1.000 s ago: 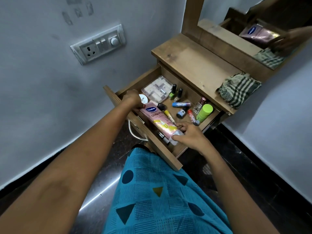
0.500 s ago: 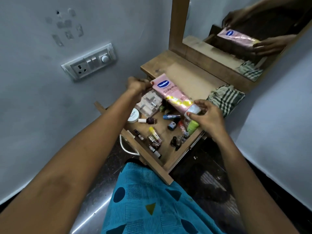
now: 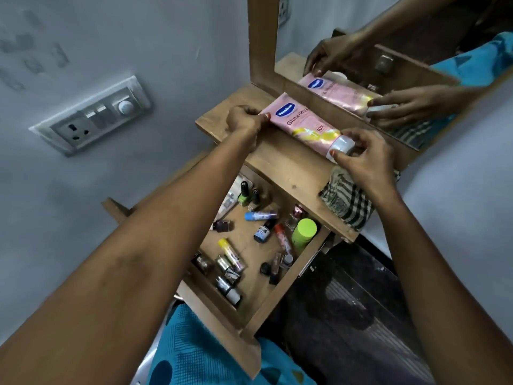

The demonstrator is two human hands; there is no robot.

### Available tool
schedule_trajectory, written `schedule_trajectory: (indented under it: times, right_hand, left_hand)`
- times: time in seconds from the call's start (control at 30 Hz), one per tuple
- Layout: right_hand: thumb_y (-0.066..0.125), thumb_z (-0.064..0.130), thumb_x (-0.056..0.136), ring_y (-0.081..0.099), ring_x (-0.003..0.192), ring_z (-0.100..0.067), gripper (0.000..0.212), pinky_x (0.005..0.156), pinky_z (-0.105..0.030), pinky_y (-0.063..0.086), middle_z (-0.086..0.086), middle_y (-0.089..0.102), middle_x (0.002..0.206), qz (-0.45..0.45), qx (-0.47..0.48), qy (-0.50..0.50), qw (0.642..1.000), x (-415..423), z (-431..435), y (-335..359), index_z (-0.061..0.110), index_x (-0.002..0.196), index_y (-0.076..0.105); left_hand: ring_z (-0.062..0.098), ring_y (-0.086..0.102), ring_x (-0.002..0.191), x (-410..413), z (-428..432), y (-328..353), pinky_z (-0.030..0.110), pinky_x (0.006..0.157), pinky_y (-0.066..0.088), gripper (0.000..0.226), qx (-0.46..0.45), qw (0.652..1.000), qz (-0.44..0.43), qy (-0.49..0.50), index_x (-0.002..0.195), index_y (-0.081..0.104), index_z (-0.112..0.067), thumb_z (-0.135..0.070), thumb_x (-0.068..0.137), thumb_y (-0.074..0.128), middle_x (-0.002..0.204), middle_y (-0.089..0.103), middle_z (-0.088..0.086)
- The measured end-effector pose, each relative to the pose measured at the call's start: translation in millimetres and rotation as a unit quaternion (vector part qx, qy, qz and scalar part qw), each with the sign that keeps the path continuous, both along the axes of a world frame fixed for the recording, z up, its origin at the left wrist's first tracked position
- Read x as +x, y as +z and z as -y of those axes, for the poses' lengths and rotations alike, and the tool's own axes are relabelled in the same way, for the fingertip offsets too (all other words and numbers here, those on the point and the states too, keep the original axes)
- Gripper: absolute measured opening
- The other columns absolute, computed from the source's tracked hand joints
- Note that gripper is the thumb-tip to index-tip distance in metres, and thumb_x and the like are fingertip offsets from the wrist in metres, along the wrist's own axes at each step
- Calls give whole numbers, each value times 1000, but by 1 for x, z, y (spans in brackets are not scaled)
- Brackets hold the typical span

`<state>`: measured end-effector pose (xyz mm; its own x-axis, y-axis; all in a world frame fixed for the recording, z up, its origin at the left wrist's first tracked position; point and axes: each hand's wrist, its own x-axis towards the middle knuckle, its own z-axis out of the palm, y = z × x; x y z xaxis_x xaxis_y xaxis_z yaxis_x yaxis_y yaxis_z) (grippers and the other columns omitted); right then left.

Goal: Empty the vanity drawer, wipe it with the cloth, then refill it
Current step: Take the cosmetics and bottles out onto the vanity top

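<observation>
On the vanity top (image 3: 291, 173), right against the base of the mirror (image 3: 388, 51), I have the pink tube (image 3: 302, 125) lying on its side. Its label reads "Vaseline" in a blue oval, then "Gluta-Hya" in dark letters and a small "10X" near the yellow splash; the rest of the print is too small for me to read. My left hand (image 3: 244, 120) pinches the flat crimped end of the tube between thumb and fingers, closed tight on it. My right hand (image 3: 363, 159) is wrapped around the white cap (image 3: 342, 144), thumb below and fingertips above, clamped on it. The mirror doubles both hands and the tube.

Just beside my right wrist, the striped cloth (image 3: 348, 202) sits bunched on the near right part of the top. Below it the drawer (image 3: 277, 298) stands pulled out and still full: a lime green bottle (image 3: 304, 233), a blue stick (image 3: 261, 215), a yellow-capped tube (image 3: 229, 250), green nail polish (image 3: 244, 195), and a small dark bottle (image 3: 262, 232) whose blue label I cannot read. A switch plate (image 3: 91, 116) is on the wall to my left.
</observation>
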<state>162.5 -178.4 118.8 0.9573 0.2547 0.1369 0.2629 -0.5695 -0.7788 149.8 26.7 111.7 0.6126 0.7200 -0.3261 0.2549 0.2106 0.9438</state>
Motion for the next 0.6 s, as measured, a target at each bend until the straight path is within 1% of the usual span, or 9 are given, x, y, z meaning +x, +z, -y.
schedule_trajectory:
  times: [0.1,0.13,0.2,0.27,0.37,0.43,0.5,0.53,0.6]
  right_hand:
    - [70,4,74,56,105,-19,41,95,-35,49,-10,55,119,13,-12,1,1000,8,2,-4,8,114,61]
    - [69,4,75,56,106,-21,40,96,-37,48,-11,55,119,19,-15,1,1000,10,3,-6,8,114,61]
    - [68,4,76,56,108,-22,40,96,-37,48,-11,54,121,27,-22,1,999,12,4,-8,9,115,61]
    - [66,6,77,55,110,-21,40,96,-34,47,-10,52,122,32,-37,2,999,13,5,-11,11,116,59]
    - [68,7,76,51,112,-20,44,90,-17,38,-11,52,124,48,-67,6,997,14,6,-12,12,118,57]
    - [68,5,76,50,113,-21,46,88,-17,35,-11,51,125,53,-82,4,995,14,7,-12,12,120,56]
    - [66,5,77,49,115,-23,47,91,-21,37,-12,51,126,56,-85,-4,995,12,6,-11,13,122,55]
    - [66,5,78,48,116,-23,48,90,-21,35,-12,51,126,56,-87,-9,995,12,5,-11,13,123,54]
    - [66,6,78,46,117,-24,49,92,-21,35,-12,49,128,55,-98,-15,994,10,4,-9,12,125,53]
  left_hand:
    - [21,57,81,11,2,-5,23,63,50,28,41,999,-21,-21,64,49,-12,2,77,69,92,59,15]
    - [20,56,81,12,2,-8,24,64,50,28,55,998,-31,-27,63,49,-13,0,77,70,91,59,14]
    - [19,56,80,14,2,-13,29,73,51,28,86,995,-46,-36,61,51,-14,-3,76,71,89,61,13]
    - [16,56,78,15,2,-16,27,73,50,28,114,991,-54,-41,59,52,-17,-7,76,72,86,61,10]
    - [14,55,77,15,0,-17,26,70,47,24,162,982,-75,-54,60,56,-15,-11,77,72,84,62,9]
    - [15,55,80,13,1,-15,28,77,49,9,167,981,-78,-61,77,66,-4,-11,77,72,92,67,14]
    - [18,58,88,11,2,-14,29,87,50,22,163,982,-77,-52,95,66,1,-11,77,72,105,66,16]
    - [19,59,92,10,4,-13,30,90,50,25,163,982,-79,-48,99,65,0,-11,77,72,109,66,15]
    - [18,58,91,8,7,-10,30,90,50,26,161,983,-76,-45,101,65,-1,-10,78,71,111,65,14]
